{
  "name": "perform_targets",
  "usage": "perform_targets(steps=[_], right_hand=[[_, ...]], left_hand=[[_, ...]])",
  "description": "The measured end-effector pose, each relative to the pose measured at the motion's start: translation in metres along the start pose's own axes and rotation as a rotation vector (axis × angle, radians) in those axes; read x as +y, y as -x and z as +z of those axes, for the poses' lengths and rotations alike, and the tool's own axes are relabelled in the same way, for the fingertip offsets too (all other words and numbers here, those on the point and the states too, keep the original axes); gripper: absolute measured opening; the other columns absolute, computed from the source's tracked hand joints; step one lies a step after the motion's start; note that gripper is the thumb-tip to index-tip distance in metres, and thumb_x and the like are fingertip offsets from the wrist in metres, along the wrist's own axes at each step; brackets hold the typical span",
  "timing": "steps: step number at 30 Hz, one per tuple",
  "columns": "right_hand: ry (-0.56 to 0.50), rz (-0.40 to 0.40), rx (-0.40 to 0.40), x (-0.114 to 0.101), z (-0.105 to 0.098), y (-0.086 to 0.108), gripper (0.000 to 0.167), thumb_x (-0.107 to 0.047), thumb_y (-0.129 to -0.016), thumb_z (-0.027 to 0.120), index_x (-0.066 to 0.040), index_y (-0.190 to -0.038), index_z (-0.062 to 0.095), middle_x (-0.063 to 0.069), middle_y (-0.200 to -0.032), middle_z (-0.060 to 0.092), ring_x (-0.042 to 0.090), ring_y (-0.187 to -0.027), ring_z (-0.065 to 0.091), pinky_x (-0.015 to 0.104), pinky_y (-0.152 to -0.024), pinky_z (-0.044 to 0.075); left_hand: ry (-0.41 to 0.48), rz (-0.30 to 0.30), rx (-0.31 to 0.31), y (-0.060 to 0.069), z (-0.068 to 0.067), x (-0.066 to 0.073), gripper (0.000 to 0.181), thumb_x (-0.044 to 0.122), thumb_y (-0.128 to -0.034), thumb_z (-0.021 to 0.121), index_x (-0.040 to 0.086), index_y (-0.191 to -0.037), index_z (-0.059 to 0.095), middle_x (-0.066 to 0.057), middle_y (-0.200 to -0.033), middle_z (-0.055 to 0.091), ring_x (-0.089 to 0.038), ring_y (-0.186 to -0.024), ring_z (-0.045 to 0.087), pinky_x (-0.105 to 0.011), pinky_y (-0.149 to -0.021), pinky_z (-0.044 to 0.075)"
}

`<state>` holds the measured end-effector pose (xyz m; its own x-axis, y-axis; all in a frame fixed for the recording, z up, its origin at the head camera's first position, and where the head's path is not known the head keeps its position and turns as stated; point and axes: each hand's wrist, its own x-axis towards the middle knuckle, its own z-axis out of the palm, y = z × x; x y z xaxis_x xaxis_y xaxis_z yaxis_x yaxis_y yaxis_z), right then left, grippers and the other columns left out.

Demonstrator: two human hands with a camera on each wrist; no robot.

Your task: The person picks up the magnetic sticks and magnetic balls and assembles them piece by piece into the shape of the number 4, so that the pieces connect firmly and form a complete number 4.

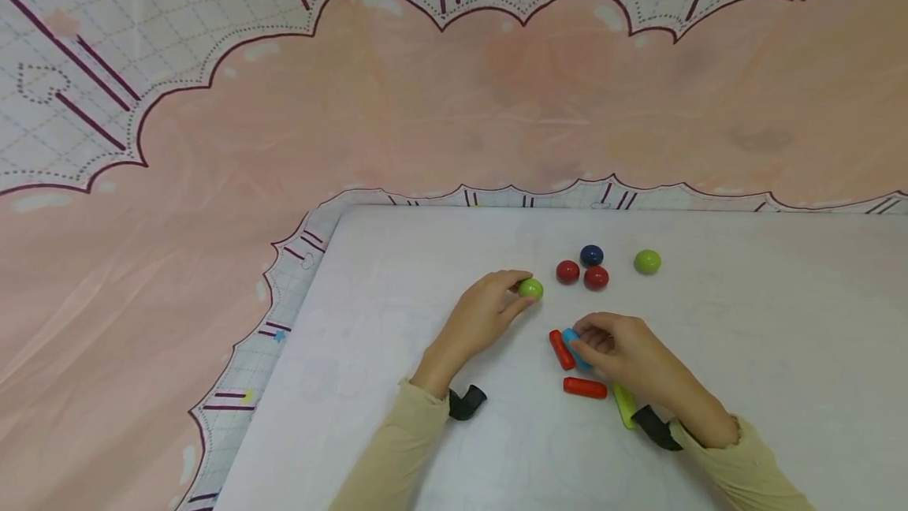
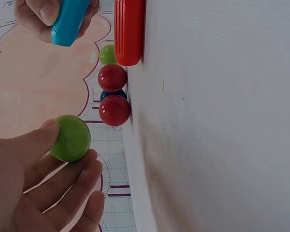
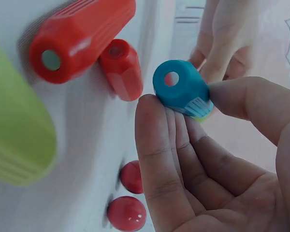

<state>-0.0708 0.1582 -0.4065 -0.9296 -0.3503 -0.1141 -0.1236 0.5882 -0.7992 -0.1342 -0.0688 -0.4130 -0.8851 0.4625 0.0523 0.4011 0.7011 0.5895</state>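
My left hand (image 1: 477,318) pinches a glossy green ball (image 2: 71,138) between thumb and fingertips, raised off the surface in the left wrist view. My right hand (image 1: 627,349) pinches a short blue toy rod (image 3: 181,87), which has a round inset in its end. The thumb presses one side of the rod and the fingers the other. Beside it lie one red rod (image 1: 560,350) and, nearer the body, a second red rod (image 1: 585,388). A yellow-green rod (image 1: 624,405) lies partly hidden below the right hand. Ball and blue rod are apart.
Beyond the hands, two red balls (image 1: 567,272) and a dark blue ball (image 1: 592,255) sit clustered on the white tabletop (image 1: 397,259). Another green ball (image 1: 647,262) rests to their right. Patterned pinkish cloth (image 1: 454,117) lies past the table's far and left edges.
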Motion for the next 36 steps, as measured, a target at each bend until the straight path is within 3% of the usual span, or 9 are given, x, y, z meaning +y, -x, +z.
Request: perform_targets(steps=[7,17,28,36], right_hand=[[-0.025,0.014,0.006,-0.002,0.002,-0.001,0.024,-0.018,-0.092,0.072,0.000,-0.108,0.068,0.000,-0.089,0.067,0.012,-0.079,0.061,0.021,-0.071,0.054],[0.018,-0.062,0.042,-0.005,-0.001,-0.002,0.018,-0.012,-0.091,0.070,-0.002,-0.105,0.069,-0.001,-0.089,0.067,0.012,-0.081,0.061,0.024,-0.073,0.055],[0.015,-0.067,0.042,-0.008,-0.002,-0.004,0.020,-0.013,-0.092,0.070,-0.002,-0.108,0.068,0.002,-0.097,0.069,0.013,-0.085,0.064,0.030,-0.077,0.059],[0.005,-0.136,0.083,-0.006,0.001,-0.003,0.013,-0.011,-0.092,0.071,-0.007,-0.105,0.069,-0.003,-0.095,0.064,0.013,-0.086,0.061,0.024,-0.076,0.057]], left_hand=[[0.036,0.023,0.026,0.006,-0.003,0.000,0.042,0.035,-0.0968,0.064,0.013,-0.133,0.061,0.001,-0.117,0.068,-0.011,-0.109,0.061,-0.033,-0.101,0.049],[0.051,0.060,0.054,0.017,-0.008,0.001,0.041,0.034,-0.0963,0.065,0.012,-0.131,0.062,0.001,-0.117,0.068,-0.012,-0.112,0.061,-0.034,-0.102,0.048],[0.116,0.058,0.078,0.027,-0.009,-0.003,0.040,0.028,-0.0933,0.070,0.012,-0.129,0.063,0.001,-0.115,0.068,-0.012,-0.109,0.061,-0.035,-0.097,0.051],[0.187,0.094,0.085,0.034,-0.007,-0.007,0.040,0.029,-0.0926,0.071,0.012,-0.127,0.063,0.003,-0.114,0.067,-0.010,-0.107,0.060,-0.040,-0.092,0.053]])
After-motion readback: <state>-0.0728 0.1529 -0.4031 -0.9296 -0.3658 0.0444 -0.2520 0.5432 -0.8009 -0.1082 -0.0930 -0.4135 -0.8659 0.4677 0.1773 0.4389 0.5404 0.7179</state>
